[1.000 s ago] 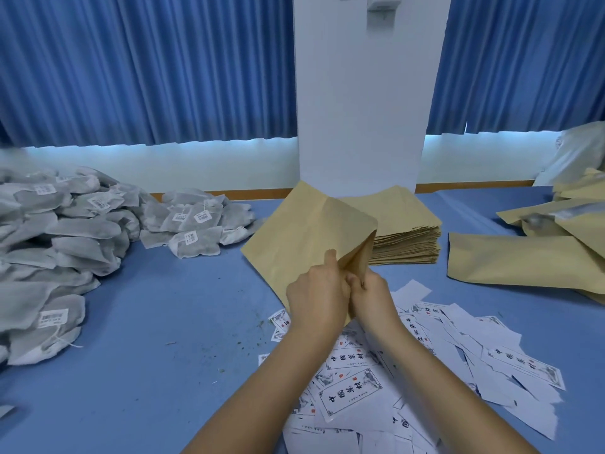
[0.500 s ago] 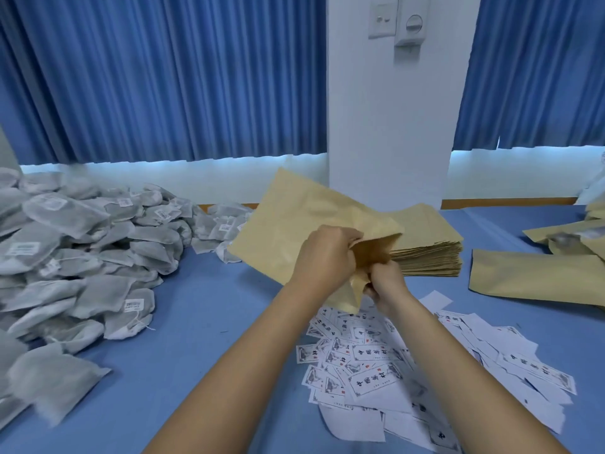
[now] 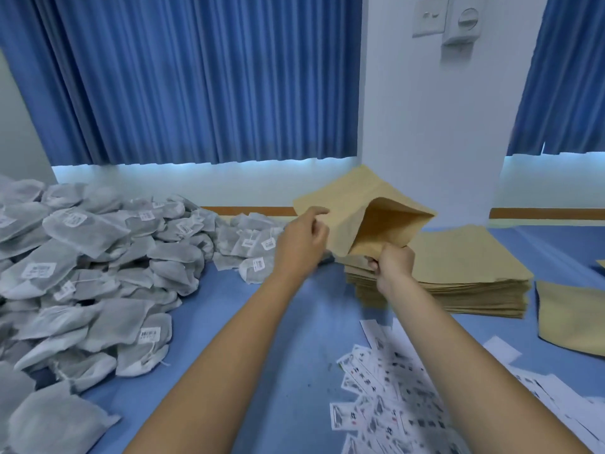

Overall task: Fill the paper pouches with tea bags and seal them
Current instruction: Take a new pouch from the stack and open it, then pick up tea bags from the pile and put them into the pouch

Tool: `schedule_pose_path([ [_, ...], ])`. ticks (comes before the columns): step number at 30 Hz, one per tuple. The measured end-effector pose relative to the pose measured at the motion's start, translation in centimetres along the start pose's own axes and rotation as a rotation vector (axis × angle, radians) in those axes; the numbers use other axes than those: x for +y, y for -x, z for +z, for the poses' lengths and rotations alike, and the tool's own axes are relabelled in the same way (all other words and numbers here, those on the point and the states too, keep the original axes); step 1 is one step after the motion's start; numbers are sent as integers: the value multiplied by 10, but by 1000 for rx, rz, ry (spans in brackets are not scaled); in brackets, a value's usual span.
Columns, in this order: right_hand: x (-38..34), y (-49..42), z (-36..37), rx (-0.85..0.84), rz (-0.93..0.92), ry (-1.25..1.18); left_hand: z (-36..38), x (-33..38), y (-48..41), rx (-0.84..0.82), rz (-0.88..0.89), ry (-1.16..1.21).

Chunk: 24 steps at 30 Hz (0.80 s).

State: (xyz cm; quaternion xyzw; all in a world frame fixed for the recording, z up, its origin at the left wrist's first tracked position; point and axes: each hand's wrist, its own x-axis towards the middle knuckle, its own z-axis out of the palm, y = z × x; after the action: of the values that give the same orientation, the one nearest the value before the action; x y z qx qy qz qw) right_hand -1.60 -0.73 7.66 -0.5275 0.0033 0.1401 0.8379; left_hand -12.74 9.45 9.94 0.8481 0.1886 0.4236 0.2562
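A heap of tea bags (image 3: pixel 98 257) is piled well left of the stack of flat pouches (image 3: pixel 468 273). The left hand (image 3: pixel 302 244) is held just left of that stack, fingers loosely curled and holding nothing. One paper pouch (image 3: pixel 370 217), mouth open, is raised above the stack's left end and pinched at its lower corner by the right hand (image 3: pixel 391 263). Printed labels (image 3: pixel 393 388) are scattered in front of the stack.
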Motion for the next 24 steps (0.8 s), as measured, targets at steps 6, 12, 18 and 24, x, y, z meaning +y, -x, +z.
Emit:
schedule_pose_path([
  [6, 4, -70, 38, 42, -39, 63, 12, -112, -47, -245, -246, -483],
  [12, 20, -129, 62, -9, -1, 151, 39, -166, -83, -203, -305, -717],
  [18, 40, -190, 85, -102, 177, 12, 71, -208, -149, -241, -200, -833],
  [24, 68, -224, 82, -217, 288, -161, 98, -253, -197, -333, -279, -843],
])
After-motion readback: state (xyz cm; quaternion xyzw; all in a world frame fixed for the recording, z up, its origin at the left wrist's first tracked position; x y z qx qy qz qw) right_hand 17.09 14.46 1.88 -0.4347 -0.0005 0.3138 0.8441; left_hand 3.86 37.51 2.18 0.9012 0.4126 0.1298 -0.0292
